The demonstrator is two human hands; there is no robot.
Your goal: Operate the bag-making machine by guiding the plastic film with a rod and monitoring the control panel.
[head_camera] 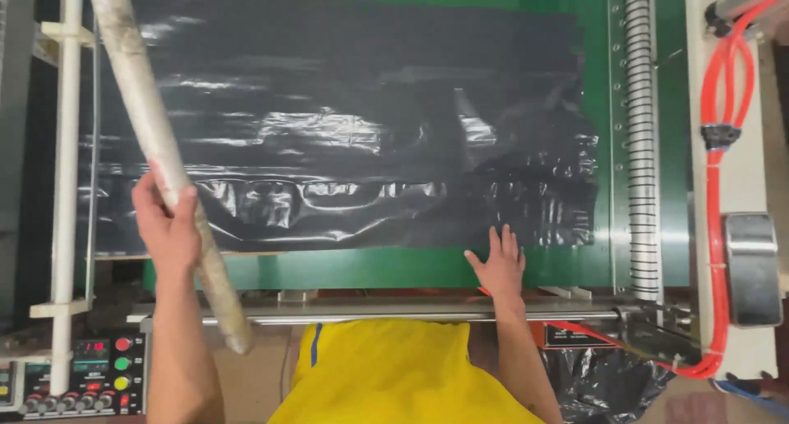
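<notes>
From the head camera, I'm gripping the long pale tube [164, 165] in my left hand [168, 227], angled over the black plastic sheet [329, 120]. My right hand [500, 264] is pressing flat, fingers spread, on the sheet's near edge over the green bed [370, 268]. Looks like I'm smoothing; next calls for steady, even pressure.

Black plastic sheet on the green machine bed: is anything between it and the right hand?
Nothing visible. The right hand lies flat with its fingertips on the lower edge of the glossy black plastic sheet, with only the green machine bed under it. The left hand grips a long pale cardboard tube off to the side.
</notes>
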